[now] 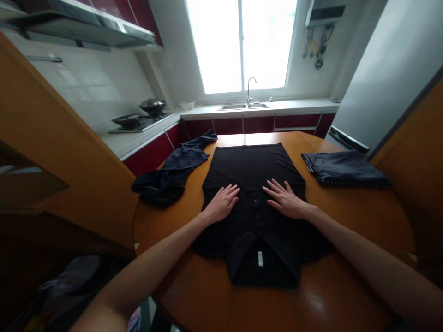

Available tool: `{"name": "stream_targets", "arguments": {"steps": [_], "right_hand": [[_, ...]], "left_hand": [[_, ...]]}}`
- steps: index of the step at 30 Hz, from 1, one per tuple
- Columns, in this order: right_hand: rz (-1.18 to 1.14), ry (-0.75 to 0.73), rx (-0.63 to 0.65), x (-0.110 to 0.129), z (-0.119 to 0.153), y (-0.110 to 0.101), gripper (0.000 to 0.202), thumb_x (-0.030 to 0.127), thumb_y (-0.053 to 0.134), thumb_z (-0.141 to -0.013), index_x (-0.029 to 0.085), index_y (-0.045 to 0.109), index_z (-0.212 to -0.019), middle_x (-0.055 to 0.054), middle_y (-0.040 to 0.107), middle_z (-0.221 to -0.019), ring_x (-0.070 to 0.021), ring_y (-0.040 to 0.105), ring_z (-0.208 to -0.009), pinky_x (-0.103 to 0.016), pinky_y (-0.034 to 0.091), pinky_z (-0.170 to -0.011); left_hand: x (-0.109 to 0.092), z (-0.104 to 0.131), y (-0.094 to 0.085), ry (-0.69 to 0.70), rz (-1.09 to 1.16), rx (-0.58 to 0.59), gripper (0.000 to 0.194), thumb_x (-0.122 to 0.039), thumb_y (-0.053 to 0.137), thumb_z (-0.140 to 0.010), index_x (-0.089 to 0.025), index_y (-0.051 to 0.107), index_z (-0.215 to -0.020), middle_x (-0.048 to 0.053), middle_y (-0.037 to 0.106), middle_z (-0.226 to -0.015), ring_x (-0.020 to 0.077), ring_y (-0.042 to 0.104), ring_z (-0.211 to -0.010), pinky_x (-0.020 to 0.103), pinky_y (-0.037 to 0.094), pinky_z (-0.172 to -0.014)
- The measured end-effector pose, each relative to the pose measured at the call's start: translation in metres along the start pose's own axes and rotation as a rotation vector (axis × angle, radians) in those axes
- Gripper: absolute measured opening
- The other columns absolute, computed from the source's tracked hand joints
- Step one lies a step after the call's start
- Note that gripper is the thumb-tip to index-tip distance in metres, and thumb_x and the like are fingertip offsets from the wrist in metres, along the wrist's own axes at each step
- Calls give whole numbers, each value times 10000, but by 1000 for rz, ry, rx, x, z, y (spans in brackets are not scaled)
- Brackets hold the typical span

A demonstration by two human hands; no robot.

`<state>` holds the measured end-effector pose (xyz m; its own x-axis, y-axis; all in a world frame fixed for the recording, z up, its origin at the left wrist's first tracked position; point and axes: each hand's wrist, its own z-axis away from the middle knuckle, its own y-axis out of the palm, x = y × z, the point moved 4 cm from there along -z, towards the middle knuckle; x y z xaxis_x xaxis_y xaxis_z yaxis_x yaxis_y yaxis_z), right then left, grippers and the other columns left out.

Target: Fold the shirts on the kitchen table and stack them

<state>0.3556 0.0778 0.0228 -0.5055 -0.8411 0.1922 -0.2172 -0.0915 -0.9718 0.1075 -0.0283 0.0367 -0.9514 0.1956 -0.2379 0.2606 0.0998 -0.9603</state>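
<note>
A black collared shirt (249,166) lies spread flat on a round wooden table (374,230), its collar (238,263) toward me and its hem at the far side. Small buttons run down from the neck, and a white label (260,258) shows inside the collar. My left hand (222,204) rests flat on the left part of the shirt, fingers stretched out. On the right part, my right hand (285,199) lies palm down with its fingers spread. Neither hand grips the cloth.
A rumpled dark blue garment (183,161) lies at the table's left edge. At the right sits a folded dark garment (346,168). Beyond the table are a counter with a sink (233,106), a stove with a lidded pan (152,106) and a fridge (387,69).
</note>
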Motion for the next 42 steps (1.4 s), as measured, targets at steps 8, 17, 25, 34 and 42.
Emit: {"name": "stream_targets", "arguments": {"steps": [8, 17, 25, 34, 42], "right_hand": [[-200, 2, -5, 5, 7, -44, 235, 378, 544, -946, 206, 678, -860, -37, 692, -821, -174, 623, -744, -283, 457, -693], [-4, 32, 179, 28, 17, -41, 134, 319, 627, -855, 234, 636, -753, -4, 690, -756, -167, 640, -702, -256, 330, -589], [39, -23, 198, 34, 18, -44, 86, 201, 622, -783, 234, 651, -709, -10, 705, -744, -186, 672, -721, -260, 358, -610], [-4, 12, -31, 27, 13, -47, 293, 419, 485, -984, 230, 707, -960, -71, 728, -957, -225, 673, -919, -310, 479, -808], [2, 81, -5, 0, 5, 1, 646, 573, 331, -1018, 230, 355, -1564, -130, 261, -1650, -299, 186, -1530, -553, 175, -1215]], "left_hand": [[13, -4, -12, 86, 165, -119, 359, -335, 451, -1007, -205, 664, -1267, 80, 622, -1380, 221, 532, -1326, 425, 372, -1184], [15, -3, -13, 104, 189, -126, 339, -351, 476, -1004, -205, 689, -1224, 78, 616, -1377, 226, 548, -1303, 397, 419, -1152], [18, -3, -12, 106, 197, -120, 345, -363, 480, -1003, -217, 684, -1239, 74, 607, -1386, 225, 545, -1306, 396, 418, -1155], [13, -2, -11, 105, 118, -86, 384, -405, 439, -1024, -233, 645, -1298, 71, 577, -1427, 231, 504, -1349, 448, 334, -1202], [11, 1, -6, -3, -56, -26, 581, -468, 387, -1040, -285, 289, -1583, 70, 328, -1629, 277, 233, -1523, 561, 181, -1222]]}}
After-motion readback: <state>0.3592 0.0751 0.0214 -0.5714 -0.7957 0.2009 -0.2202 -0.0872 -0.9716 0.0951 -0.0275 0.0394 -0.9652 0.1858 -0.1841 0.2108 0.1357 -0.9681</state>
